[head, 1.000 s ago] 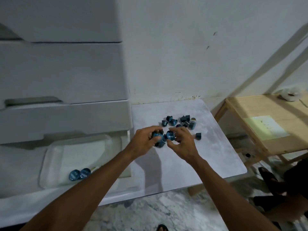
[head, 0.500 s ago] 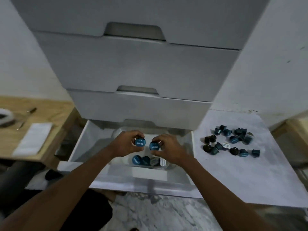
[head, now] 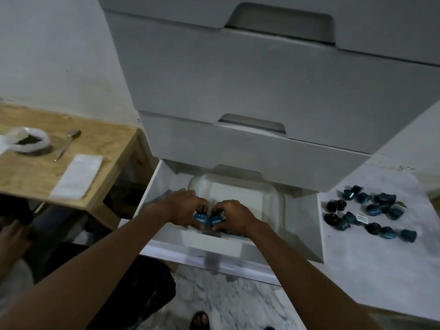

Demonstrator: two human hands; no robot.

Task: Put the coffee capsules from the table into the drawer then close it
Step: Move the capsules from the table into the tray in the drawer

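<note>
Both hands sit low inside the open bottom drawer [head: 152, 186]: left hand [head: 184, 208] pinches one blue capsule [head: 199, 218], right hand [head: 232, 216] pinches a second capsule [head: 217, 220], the two touching side by side over the near edge of a clear plastic tray [head: 269, 194] in the drawer. More capsules sit under the right hand, mostly hidden. Closed drawer fronts overhang the tray's far edge. Remaining capsule pile [head: 371, 211] lies on the white tabletop [head: 381, 270] near its far edge, just right of the drawer. Wooden side table [head: 31, 172] to the left carries a bag [head: 26, 139], a spoon [head: 67, 144] and a paper slip [head: 77, 176].
</note>
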